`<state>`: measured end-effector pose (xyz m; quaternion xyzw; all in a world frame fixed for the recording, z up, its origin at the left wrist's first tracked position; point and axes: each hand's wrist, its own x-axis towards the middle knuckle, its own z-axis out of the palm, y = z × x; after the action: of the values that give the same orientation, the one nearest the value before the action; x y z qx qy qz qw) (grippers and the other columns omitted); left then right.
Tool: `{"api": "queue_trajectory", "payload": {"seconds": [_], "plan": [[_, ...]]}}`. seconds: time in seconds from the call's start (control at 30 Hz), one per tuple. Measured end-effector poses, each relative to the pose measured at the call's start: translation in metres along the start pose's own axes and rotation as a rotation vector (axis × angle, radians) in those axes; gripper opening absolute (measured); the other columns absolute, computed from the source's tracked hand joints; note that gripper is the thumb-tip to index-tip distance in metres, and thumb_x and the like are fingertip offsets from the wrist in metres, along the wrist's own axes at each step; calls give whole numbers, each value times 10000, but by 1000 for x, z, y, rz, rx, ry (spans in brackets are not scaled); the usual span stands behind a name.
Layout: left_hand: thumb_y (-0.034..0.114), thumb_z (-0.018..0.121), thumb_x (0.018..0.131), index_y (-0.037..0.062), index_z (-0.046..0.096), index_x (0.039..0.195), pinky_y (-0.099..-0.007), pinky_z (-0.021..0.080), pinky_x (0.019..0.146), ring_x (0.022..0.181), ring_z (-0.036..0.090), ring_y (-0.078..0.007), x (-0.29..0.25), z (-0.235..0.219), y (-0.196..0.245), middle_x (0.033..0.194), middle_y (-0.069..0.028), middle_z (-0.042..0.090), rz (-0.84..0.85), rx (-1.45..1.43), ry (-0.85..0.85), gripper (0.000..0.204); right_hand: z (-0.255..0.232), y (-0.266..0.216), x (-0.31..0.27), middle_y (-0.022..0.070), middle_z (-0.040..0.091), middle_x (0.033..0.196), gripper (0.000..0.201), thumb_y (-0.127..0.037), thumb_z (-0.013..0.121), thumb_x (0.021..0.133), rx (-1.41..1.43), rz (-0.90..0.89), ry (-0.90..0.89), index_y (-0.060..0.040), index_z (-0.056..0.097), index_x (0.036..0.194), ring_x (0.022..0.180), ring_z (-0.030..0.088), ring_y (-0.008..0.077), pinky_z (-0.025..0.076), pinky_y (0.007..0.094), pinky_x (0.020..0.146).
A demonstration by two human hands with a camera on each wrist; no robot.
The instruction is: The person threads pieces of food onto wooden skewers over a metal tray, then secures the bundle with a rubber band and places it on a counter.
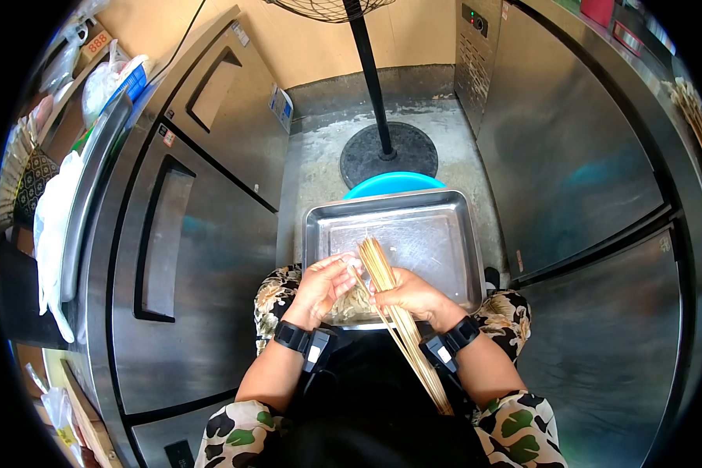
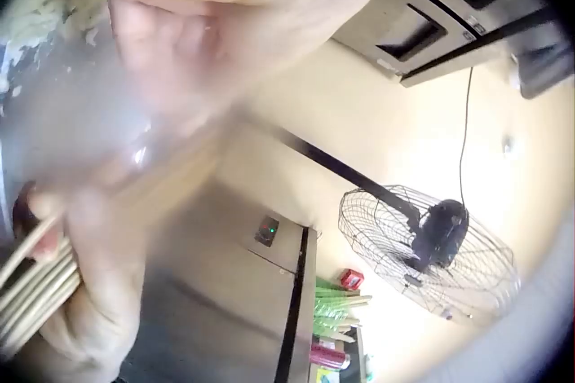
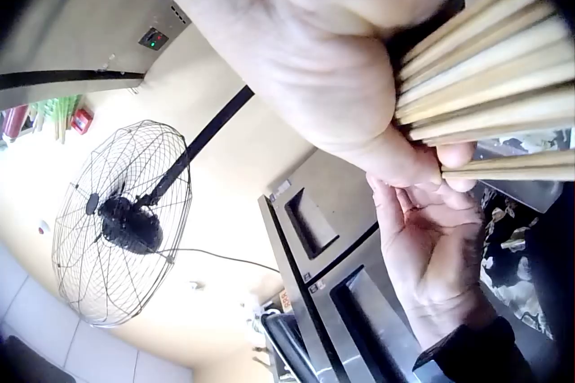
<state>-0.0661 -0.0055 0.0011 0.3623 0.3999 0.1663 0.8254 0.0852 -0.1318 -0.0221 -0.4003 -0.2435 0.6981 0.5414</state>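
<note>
Over a metal tray, my right hand (image 1: pixel 417 296) grips a thick bundle of bamboo skewers (image 1: pixel 378 265), their tips pointing away from me. One or two skewers (image 3: pixel 517 167) stand apart from the bundle at the fingertips, as the right wrist view shows. My left hand (image 1: pixel 319 288) pinches a small pale piece of food (image 1: pixel 355 264) beside the skewer tips; what kind it is I cannot tell. Below the hands, pale food strips (image 1: pixel 351 306) lie in the near left part of the tray (image 1: pixel 437 234). Blur covers the left fingertips in the left wrist view.
A blue basin (image 1: pixel 398 182) shows behind the tray. Beyond it a fan stands on a round black base (image 1: pixel 358 152). Steel cabinets flank me, one on the left (image 1: pixel 218 288) and one on the right (image 1: pixel 577 148). More skewers (image 1: pixel 694 125) lie on the right counter.
</note>
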Motion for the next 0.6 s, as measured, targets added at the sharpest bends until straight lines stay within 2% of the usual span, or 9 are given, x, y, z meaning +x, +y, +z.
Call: {"api": "queue_trajectory", "payload": {"seconds": [0.13,0.33,0.6], "plan": [[138,589,862,24,563,1077,-268,515,768,907,609,-159,-5,2,-7,979,-77,629,-108,-47,3,244,1,0,0,38,582,727,187,21,646,745,-9,-3,11,-27,539,890,607,564,106,472,230,552],[98,555,878,37,555,1104,-246,509,771,906,606,-151,-1,2,-9,1031,-83,622,80,-133,21,234,1,-2,1,30,573,722,199,12,653,741,-39,20,-7,-35,533,892,611,556,103,466,231,560],[66,567,866,43,558,1133,-224,500,766,897,609,-122,-1,2,-3,1026,-79,634,99,-98,57,269,3,-8,-3,28,561,756,208,15,650,739,-30,32,-14,-36,528,900,634,570,114,467,235,565]]}}
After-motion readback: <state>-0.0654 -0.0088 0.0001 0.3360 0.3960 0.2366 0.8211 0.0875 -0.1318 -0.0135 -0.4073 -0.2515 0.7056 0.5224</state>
